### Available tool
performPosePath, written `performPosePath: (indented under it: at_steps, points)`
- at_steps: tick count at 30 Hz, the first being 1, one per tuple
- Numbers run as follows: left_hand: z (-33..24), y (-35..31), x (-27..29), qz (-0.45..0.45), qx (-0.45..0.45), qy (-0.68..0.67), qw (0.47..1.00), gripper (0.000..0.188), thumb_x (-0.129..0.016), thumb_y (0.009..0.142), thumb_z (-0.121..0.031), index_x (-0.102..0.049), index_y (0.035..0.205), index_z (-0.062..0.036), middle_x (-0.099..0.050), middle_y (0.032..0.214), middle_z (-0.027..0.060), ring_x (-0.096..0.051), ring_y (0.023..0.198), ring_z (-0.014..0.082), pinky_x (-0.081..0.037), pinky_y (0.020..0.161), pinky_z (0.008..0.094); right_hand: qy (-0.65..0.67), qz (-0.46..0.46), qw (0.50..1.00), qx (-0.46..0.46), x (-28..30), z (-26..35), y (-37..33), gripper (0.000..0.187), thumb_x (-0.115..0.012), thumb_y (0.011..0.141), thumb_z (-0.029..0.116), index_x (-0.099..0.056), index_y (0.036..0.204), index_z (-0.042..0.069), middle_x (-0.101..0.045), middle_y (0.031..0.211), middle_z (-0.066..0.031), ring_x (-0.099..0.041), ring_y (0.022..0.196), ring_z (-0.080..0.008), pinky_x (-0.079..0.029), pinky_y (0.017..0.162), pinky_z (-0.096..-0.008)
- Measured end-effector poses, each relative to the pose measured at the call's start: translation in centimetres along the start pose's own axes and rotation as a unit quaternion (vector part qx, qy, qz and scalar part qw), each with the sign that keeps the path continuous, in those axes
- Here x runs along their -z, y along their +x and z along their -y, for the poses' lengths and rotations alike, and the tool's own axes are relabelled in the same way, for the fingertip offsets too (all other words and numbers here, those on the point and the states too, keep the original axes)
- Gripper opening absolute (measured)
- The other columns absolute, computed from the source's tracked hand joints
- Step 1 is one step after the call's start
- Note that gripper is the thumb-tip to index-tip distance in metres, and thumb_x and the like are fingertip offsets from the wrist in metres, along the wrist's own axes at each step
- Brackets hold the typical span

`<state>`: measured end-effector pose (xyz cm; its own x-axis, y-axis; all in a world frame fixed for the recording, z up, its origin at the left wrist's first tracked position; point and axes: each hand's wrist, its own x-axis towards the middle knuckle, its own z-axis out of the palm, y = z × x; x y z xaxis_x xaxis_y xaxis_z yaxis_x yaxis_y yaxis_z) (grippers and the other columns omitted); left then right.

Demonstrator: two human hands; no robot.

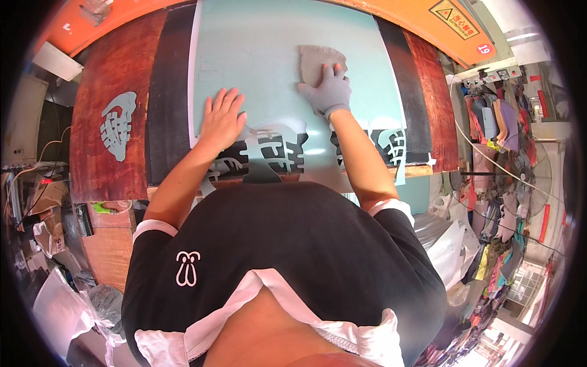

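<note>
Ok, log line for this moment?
left hand bare, flat on pale sheet | right hand gloved, pressing grey die on sheet

Person: black short-sleeved shirt with white cuffs and collar, small white looped emblem on one sleeve; left hand (223, 119) bare, right hand (331, 93) in grey knit glove.

An orange machine housing (422, 24) carries a yellow diamond-shaped warning label (453, 18) with a black triangle; just below-right of it, a small round red sticker (485, 48).
</note>
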<state>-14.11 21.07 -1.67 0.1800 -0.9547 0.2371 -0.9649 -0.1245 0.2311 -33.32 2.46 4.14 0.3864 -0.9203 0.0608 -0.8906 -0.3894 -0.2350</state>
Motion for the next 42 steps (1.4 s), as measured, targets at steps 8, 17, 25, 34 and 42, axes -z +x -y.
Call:
performPosePath:
  at_steps: [8, 17, 25, 34, 42]
  points:
    - [0.2, 0.1, -0.2, -0.016, -0.010, -0.002, 1.000, 0.044, -0.053, 0.087, -0.027, -0.048, 0.126, -0.0069, -0.040, 0.137, 0.0090, -0.031, 0.131, 0.0290, -0.023, 0.105, 0.0526, 0.039, -0.009, 0.999, 0.007, 0.0, -0.6, 1.5, 0.082, -0.070, 0.057, 0.051, -0.052, 0.121, 0.004, -0.044, 0.129, -0.0200, -0.058, 0.099, -0.0349, -0.049, 0.085, -0.0373]
    - [0.1, 0.0, -0.2, -0.021, -0.012, -0.012, 1.000, 0.044, -0.053, 0.087, -0.027, -0.050, 0.125, -0.0064, -0.041, 0.137, 0.0094, -0.031, 0.130, 0.0298, -0.023, 0.105, 0.0531, 0.036, -0.059, 0.998, 0.011, -0.6, -1.4, 0.9, 0.075, -0.072, 0.056, 0.047, -0.056, 0.117, 0.005, -0.046, 0.126, -0.0168, -0.058, 0.099, -0.0325, -0.049, 0.086, -0.0364]
    - [0.3, -0.2, -0.3, -0.038, -0.019, -0.018, 0.999, 0.043, -0.055, 0.085, -0.026, -0.050, 0.124, -0.0058, -0.042, 0.135, 0.0100, -0.033, 0.129, 0.0305, -0.025, 0.103, 0.0536, 0.039, -0.007, 0.999, -0.022, -0.2, -0.6, 0.5, 0.077, -0.069, 0.060, 0.048, -0.053, 0.123, 0.006, -0.041, 0.134, -0.0162, -0.051, 0.107, -0.0356, -0.045, 0.091, -0.0378]
    - [1.1, -1.6, 3.7, -0.009, -0.056, -0.229, 0.972, 0.042, -0.058, 0.084, -0.020, -0.051, 0.122, -0.0045, -0.044, 0.134, 0.0128, -0.037, 0.127, 0.0312, -0.028, 0.105, 0.0437, 0.331, 0.004, 0.942, -0.053, -0.1, -7.2, 0.1, 0.069, -0.067, 0.073, 0.042, -0.046, 0.127, 0.004, -0.047, 0.126, -0.0203, -0.055, 0.105, -0.0324, -0.044, 0.090, -0.0402]
    - [4.1, -15.7, 4.9, -0.124, 0.248, -0.316, 0.907, 0.016, -0.057, 0.084, -0.013, -0.060, 0.095, -0.0009, -0.059, 0.089, 0.0155, -0.058, 0.078, 0.0308, -0.045, 0.068, 0.0372, 0.107, -0.221, 0.969, 0.017, 0.4, -18.0, -17.3, 0.024, -0.063, 0.081, 0.020, -0.058, 0.096, 0.001, -0.059, 0.088, -0.0151, -0.056, 0.080, -0.0318, -0.045, 0.070, -0.0410]
